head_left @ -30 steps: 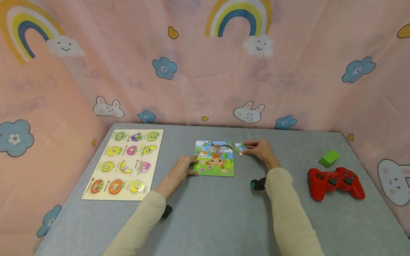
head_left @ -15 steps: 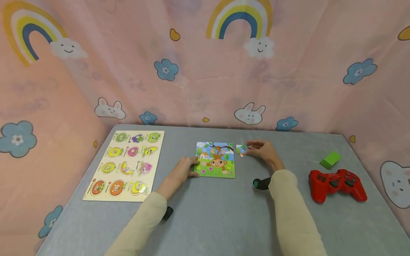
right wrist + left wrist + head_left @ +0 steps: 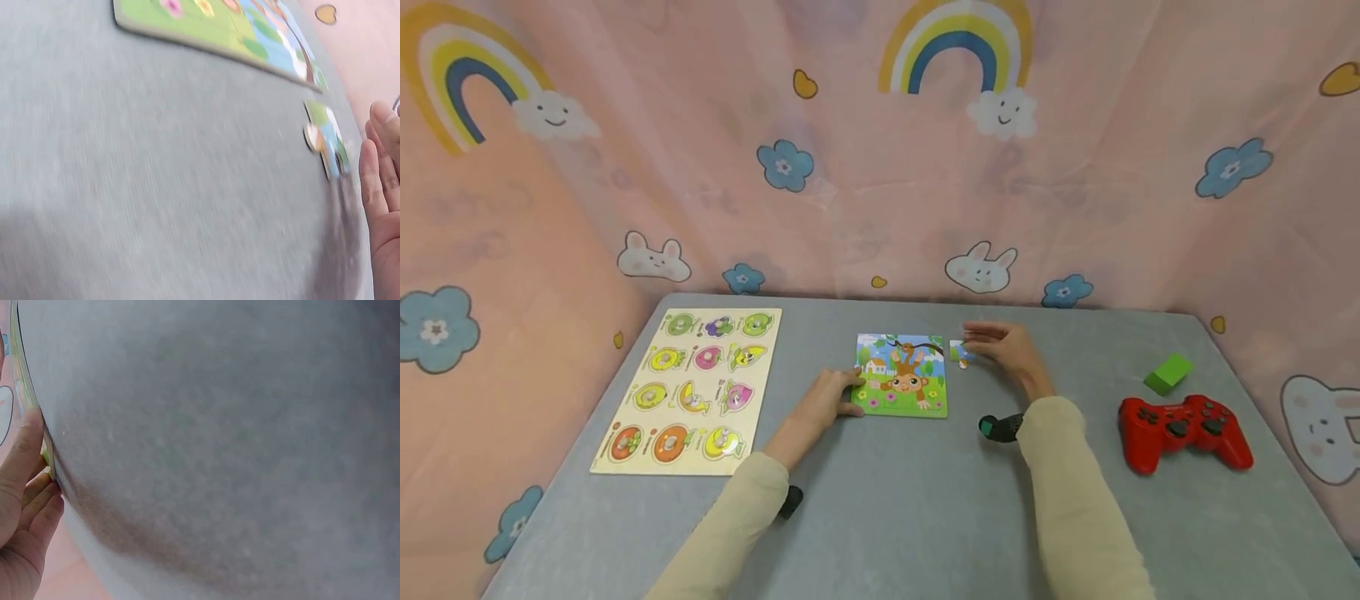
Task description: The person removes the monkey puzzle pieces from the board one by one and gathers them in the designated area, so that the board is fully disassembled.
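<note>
A square monkey jigsaw puzzle [image 3: 901, 377] lies flat on the grey table in the head view. My left hand [image 3: 826, 402] holds its left edge, thumb near the lower left corner; in the left wrist view the fingers [image 3: 45, 503] meet the puzzle's thin edge. Just right of the puzzle lies a loose jigsaw piece [image 3: 957, 352], partly covered by my right hand [image 3: 1009, 350] in the head view. The right wrist view shows this piece whole on the table, apart from the puzzle, with the right fingers [image 3: 373, 181] extended beside it and holding nothing.
A cream fruit peg board [image 3: 688, 392] lies at the left. On the right are a red game controller [image 3: 1184, 427] and a green block [image 3: 1169, 373]. A pink patterned curtain [image 3: 850, 200] hangs behind the table's back edge.
My right hand has let go of the loose piece, and its fingers have lifted and straightened above it. The left hand stays at the puzzle's edge.
</note>
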Tool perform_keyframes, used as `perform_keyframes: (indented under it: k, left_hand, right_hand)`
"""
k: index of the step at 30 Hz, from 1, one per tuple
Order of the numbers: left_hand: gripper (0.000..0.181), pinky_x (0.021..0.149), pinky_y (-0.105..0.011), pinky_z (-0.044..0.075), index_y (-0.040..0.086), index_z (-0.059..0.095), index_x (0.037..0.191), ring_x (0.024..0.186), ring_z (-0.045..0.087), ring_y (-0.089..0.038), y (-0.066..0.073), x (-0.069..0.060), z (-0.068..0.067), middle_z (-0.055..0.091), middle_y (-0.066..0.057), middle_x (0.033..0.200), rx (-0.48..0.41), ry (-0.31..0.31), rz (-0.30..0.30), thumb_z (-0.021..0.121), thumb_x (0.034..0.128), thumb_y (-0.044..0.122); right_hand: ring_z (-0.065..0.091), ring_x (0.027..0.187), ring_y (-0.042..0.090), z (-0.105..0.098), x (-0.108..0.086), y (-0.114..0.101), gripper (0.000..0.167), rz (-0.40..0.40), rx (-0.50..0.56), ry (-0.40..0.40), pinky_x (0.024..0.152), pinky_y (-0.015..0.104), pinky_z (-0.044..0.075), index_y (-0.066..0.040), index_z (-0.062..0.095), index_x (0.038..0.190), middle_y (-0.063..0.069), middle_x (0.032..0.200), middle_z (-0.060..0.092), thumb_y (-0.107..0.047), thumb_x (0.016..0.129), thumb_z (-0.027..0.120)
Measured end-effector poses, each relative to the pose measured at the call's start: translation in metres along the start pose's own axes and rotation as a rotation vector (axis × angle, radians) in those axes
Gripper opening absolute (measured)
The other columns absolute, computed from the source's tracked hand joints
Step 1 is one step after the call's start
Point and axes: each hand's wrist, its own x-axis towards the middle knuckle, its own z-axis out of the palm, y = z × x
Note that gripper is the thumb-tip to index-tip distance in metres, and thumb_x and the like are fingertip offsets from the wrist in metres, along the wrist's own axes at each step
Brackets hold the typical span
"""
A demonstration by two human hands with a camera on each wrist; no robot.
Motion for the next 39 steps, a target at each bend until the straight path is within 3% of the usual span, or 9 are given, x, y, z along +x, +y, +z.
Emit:
perform_keyframes:
  k: [5, 10, 17, 22, 26, 33, 39]
  left_hand:
    - [0.052, 0.101, -0.045, 0.044, -0.009, 0.065, 0.115, 0.121, 0.052, -0.039, 0.0, -0.002, 0.002, 0.055, -0.024, 0.13, 0.0, -0.004, -0.003, 0.082, 0.0703, 0.013]
    - [0.052, 0.102, -0.044, 0.042, -0.008, 0.065, 0.115, 0.122, 0.051, -0.038, 0.002, -0.002, 0.002, 0.055, -0.022, 0.131, -0.005, -0.007, -0.024, 0.082, 0.0707, 0.012]
    - [0.052, 0.103, -0.044, 0.042, -0.007, 0.064, 0.117, 0.123, 0.05, -0.038, 0.003, -0.002, 0.002, 0.054, -0.022, 0.132, -0.008, -0.013, -0.037, 0.081, 0.071, 0.011]
    - [0.052, 0.103, -0.044, 0.042, -0.008, 0.064, 0.117, 0.124, 0.05, -0.037, 0.002, -0.001, 0.002, 0.054, -0.021, 0.133, -0.008, -0.014, -0.048, 0.08, 0.0723, 0.011]
    - [0.05, 0.103, -0.044, 0.042, -0.009, 0.064, 0.116, 0.123, 0.05, -0.038, 0.001, 0.0, 0.002, 0.054, -0.022, 0.132, -0.026, -0.005, -0.039, 0.081, 0.0723, 0.01]
    - [0.053, 0.1, -0.042, 0.045, -0.007, 0.065, 0.115, 0.119, 0.054, -0.039, -0.007, 0.0, 0.002, 0.056, -0.024, 0.129, 0.0, 0.014, 0.054, 0.081, 0.0725, 0.019]
    - [0.051, 0.1, -0.045, 0.045, -0.01, 0.065, 0.113, 0.118, 0.053, -0.041, -0.003, 0.001, 0.003, 0.056, -0.026, 0.127, -0.015, 0.02, 0.037, 0.082, 0.0697, 0.012]
  right_hand:
    - [0.063, 0.11, 0.019, 0.016, 0.004, 0.001, 0.044, -0.013, 0.039, -0.003, 0.088, 0.018, 0.051, 0.005, 0.06, 0.125, 0.022, 0.127, 0.059, -0.005, 0.084, 0.073]
    - [0.062, 0.111, 0.027, 0.029, 0.007, -0.001, 0.043, -0.015, 0.073, -0.03, 0.089, 0.023, 0.051, 0.007, 0.058, 0.125, 0.024, 0.126, 0.059, 0.001, 0.084, 0.071]
    - [0.059, 0.115, 0.031, 0.043, 0.011, -0.008, 0.043, -0.004, 0.077, -0.062, 0.08, 0.015, 0.051, 0.006, 0.059, 0.125, 0.024, 0.124, 0.06, -0.002, 0.084, 0.071]
    - [0.06, 0.112, 0.032, 0.053, 0.016, -0.011, 0.042, 0.003, 0.084, -0.084, 0.088, 0.022, 0.052, 0.007, 0.06, 0.123, 0.024, 0.122, 0.061, 0.0, 0.083, 0.072]
    - [0.062, 0.109, 0.034, 0.062, 0.02, -0.013, 0.041, -0.026, 0.06, -0.112, 0.09, 0.027, 0.052, 0.009, 0.06, 0.121, 0.026, 0.119, 0.062, 0.003, 0.082, 0.072]
    - [0.063, 0.1, 0.033, 0.072, 0.025, -0.017, 0.037, -0.071, -0.037, -0.118, 0.083, 0.029, 0.054, 0.01, 0.063, 0.117, 0.026, 0.112, 0.065, 0.003, 0.082, 0.072]
    - [0.064, 0.093, 0.025, 0.075, 0.026, -0.02, 0.037, -0.03, -0.139, -0.124, 0.082, 0.028, 0.054, 0.007, 0.066, 0.115, 0.022, 0.111, 0.067, -0.001, 0.081, 0.075]
